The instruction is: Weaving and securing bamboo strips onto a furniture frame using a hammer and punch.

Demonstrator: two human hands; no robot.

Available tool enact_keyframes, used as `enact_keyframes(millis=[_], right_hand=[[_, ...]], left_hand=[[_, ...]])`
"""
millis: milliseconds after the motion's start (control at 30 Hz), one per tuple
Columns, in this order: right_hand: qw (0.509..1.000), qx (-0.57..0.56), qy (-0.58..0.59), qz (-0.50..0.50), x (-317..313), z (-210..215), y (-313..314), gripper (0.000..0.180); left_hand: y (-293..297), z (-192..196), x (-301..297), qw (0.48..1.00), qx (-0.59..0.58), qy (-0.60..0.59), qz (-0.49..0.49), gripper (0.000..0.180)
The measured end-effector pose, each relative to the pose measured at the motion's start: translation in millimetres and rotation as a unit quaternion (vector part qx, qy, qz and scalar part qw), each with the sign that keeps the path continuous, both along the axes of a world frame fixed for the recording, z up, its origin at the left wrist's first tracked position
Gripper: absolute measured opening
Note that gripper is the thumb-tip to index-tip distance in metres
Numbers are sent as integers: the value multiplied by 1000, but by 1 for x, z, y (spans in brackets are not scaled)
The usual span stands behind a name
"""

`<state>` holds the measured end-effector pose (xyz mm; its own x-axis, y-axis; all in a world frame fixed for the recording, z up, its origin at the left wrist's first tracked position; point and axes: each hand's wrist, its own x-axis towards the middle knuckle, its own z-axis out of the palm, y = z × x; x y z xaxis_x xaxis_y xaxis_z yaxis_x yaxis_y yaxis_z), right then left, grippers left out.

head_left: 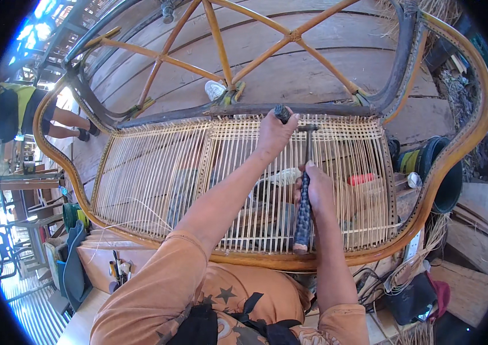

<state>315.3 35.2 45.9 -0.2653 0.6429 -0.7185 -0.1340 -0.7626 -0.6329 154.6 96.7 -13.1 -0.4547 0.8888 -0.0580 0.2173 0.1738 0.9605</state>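
A rattan bench frame with curved, honey-coloured arms lies in front of me. Pale cane strands run across its seat, with a woven band along the far edge. My left hand is closed around a tool with a dark, textured handle at that edge; its working end is hidden. In my right hand is a hammer, gripped near the top of its dark, dimpled handle. The hammer's metal head points away from me, just right of my left hand, over the woven band.
Crossed rattan poles form the backrest on the far side, above a plank floor. A dark bucket stands at the right, near loose cane and a dark bag. Several hand tools stand at the lower left. Another person is at the far left.
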Motion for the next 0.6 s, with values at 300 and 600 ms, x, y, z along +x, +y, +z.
enact_keyframes(millis=[300,600], right_hand=[[998,14,-4,-53,5,3,12,32],[999,-36,12,-2,6,0,14,34]], left_hand=[[13,-4,2,998,-17,-51,22,20],[14,2,13,998,17,48,28,20]])
